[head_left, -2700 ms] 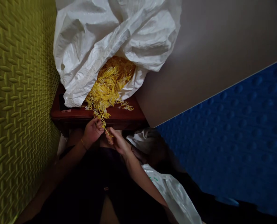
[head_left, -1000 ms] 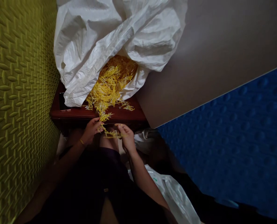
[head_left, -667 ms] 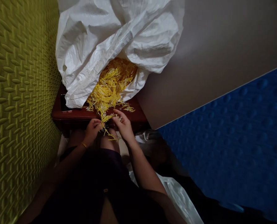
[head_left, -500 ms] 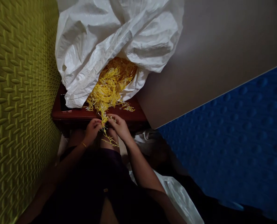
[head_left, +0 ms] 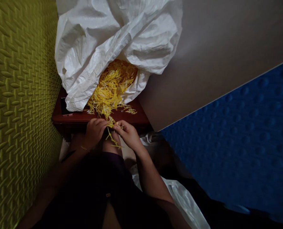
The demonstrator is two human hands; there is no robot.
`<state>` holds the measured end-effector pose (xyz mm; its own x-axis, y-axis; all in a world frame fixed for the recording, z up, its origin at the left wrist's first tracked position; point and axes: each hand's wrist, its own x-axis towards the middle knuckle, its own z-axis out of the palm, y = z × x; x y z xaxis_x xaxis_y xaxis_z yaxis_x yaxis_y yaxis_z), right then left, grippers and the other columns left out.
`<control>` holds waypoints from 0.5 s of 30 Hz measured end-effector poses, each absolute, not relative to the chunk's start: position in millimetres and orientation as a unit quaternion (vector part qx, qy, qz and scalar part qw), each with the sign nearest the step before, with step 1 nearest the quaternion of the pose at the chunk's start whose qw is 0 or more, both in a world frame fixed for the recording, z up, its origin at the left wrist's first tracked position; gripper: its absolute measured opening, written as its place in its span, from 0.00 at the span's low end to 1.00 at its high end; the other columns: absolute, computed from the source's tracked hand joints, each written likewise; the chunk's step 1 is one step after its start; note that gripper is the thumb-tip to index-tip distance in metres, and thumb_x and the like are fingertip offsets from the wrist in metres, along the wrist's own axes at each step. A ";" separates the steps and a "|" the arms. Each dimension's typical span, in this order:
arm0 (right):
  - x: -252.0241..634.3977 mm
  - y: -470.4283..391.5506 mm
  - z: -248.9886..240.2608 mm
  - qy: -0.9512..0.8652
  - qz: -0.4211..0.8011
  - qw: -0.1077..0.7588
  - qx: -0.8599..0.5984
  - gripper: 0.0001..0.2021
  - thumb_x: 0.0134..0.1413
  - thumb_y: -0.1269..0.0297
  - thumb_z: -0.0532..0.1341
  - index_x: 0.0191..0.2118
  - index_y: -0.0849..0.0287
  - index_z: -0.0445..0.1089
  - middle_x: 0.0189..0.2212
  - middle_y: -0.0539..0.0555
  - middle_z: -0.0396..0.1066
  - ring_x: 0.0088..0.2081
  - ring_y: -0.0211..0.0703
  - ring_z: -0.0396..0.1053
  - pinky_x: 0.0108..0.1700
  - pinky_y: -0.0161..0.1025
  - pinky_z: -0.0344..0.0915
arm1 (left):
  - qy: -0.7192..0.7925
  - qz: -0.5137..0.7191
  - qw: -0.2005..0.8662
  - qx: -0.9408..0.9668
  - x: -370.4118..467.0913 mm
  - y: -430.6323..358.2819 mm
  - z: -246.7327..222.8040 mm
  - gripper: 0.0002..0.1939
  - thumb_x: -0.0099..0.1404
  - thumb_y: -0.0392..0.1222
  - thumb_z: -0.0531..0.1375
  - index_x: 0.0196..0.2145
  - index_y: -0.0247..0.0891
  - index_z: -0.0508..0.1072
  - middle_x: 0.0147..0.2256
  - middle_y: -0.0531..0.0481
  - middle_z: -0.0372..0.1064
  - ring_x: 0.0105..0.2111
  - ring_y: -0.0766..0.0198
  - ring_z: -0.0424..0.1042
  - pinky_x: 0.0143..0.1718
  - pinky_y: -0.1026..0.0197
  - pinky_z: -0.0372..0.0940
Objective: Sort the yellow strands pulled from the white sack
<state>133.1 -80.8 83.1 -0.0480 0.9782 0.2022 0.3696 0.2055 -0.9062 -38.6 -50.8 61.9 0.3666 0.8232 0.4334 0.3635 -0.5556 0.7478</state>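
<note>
A tangled heap of thin, branching yellow pieces with whitish tips (head_left: 113, 87) spills from a large white woven sack (head_left: 84, 54) onto a reddish-brown wooden stand (head_left: 71, 118). In front of the stand's edge, a yellow branched strand (head_left: 112, 137) dangles over my leg. My left hand (head_left: 95, 130) pinches the strand's upper part with its fingers close together. Just right of it, my right hand (head_left: 126, 133) has thumb and forefinger closed on the same small yellow cluster. The fingertips nearly meet, and the exact bit between them is too small to make out.
On my left rises a yellow-green textured wall (head_left: 19, 95). A large grey-brown panel (head_left: 203, 57) slants on the right, with a blue dimpled surface (head_left: 246, 143) beyond it. A dark flat object (head_left: 65, 107) lies by the sack. White plastic (head_left: 182, 197) lies below my right arm.
My right hand has shifted right and slightly down. The left hand has turned, its fingers now reaching further right along the strand. The heap and the sack look the same.
</note>
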 end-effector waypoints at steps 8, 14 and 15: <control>132.3 -76.8 86.8 -0.529 0.360 0.574 -0.512 0.10 0.52 0.56 0.57 0.35 0.57 0.67 0.22 0.47 0.61 0.24 0.35 0.57 0.28 0.33 0.55 | 0.398 0.479 0.385 0.681 -27.1 -46.0 65.7 0.04 0.56 0.40 0.58 0.27 0.38 0.70 0.31 0.50 0.66 0.33 0.64 0.64 0.39 0.61 0.58; 123.2 -82.3 84.0 -0.461 0.431 0.605 -0.485 0.11 0.48 0.55 0.60 0.36 0.55 0.65 0.17 0.44 0.55 0.18 0.32 0.51 0.21 0.32 0.49 | 0.427 0.498 0.569 0.496 -26.0 -47.0 61.3 0.08 0.51 0.41 0.61 0.25 0.36 0.65 0.22 0.56 0.60 0.23 0.71 0.59 0.26 0.66 0.55; 121.4 -83.3 84.5 -0.468 0.446 0.592 -0.481 0.11 0.47 0.56 0.60 0.36 0.55 0.65 0.17 0.44 0.56 0.18 0.32 0.51 0.21 0.32 0.49 | 0.424 0.507 0.570 0.488 -25.8 -47.3 61.1 0.09 0.50 0.42 0.62 0.26 0.36 0.66 0.22 0.57 0.60 0.23 0.71 0.59 0.26 0.67 0.55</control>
<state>121.4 -83.3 84.5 0.1645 0.9784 0.1250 -0.0774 0.1391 -0.9872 -25.8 -47.3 61.1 0.1266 0.9919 0.0115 -0.1630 0.0094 0.9866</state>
